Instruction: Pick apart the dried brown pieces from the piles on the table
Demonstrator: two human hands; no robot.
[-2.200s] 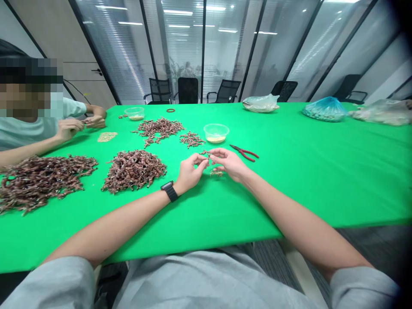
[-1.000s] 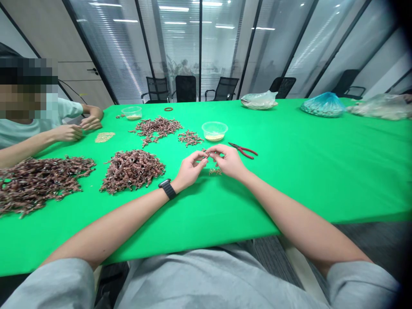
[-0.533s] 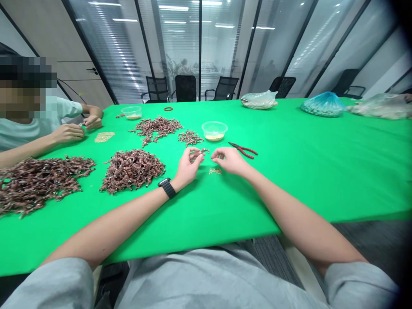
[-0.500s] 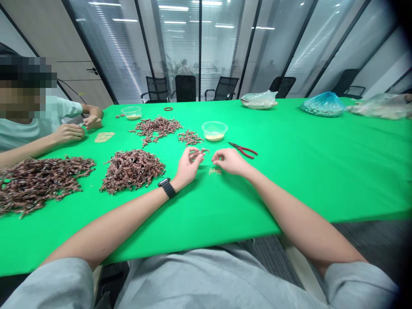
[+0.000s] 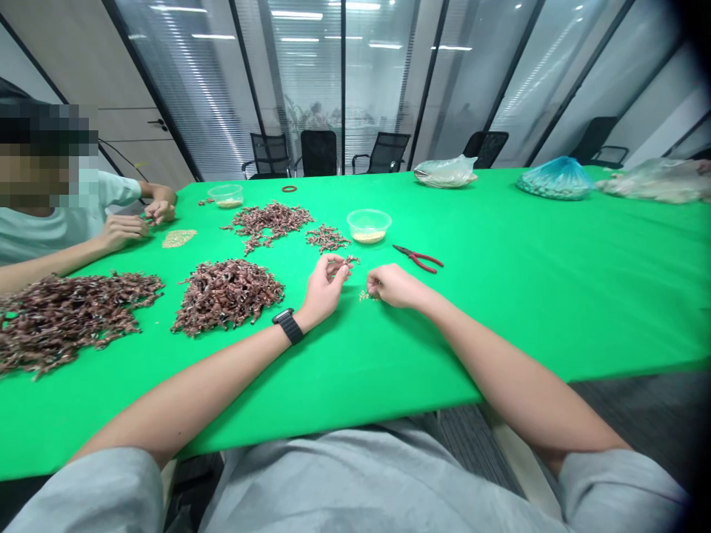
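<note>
My left hand (image 5: 323,287), with a dark watch on its wrist, pinches a small brown knobbly piece (image 5: 350,260) between thumb and fingers. My right hand (image 5: 396,286) is closed in a pinch over a little scatter of tiny gold bits (image 5: 364,295) on the green cloth. Whatever lies between its fingertips is too small to make out. Just beyond my hands stands a clear plastic tub (image 5: 369,222) with gold bits in its bottom. Red-handled pliers (image 5: 421,258) lie to the right of it.
Brown pieces form a small heap (image 5: 326,237), a heap behind (image 5: 272,220), a nearer one (image 5: 229,296) and a large left one (image 5: 72,314). At left, a co-worker's hands (image 5: 127,229) work near another tub (image 5: 226,197). Filled bags (image 5: 555,179) line the far right.
My right hand has come down and closed over the gold bits, now covering part of them. The left hand stays in place with its brown piece.
</note>
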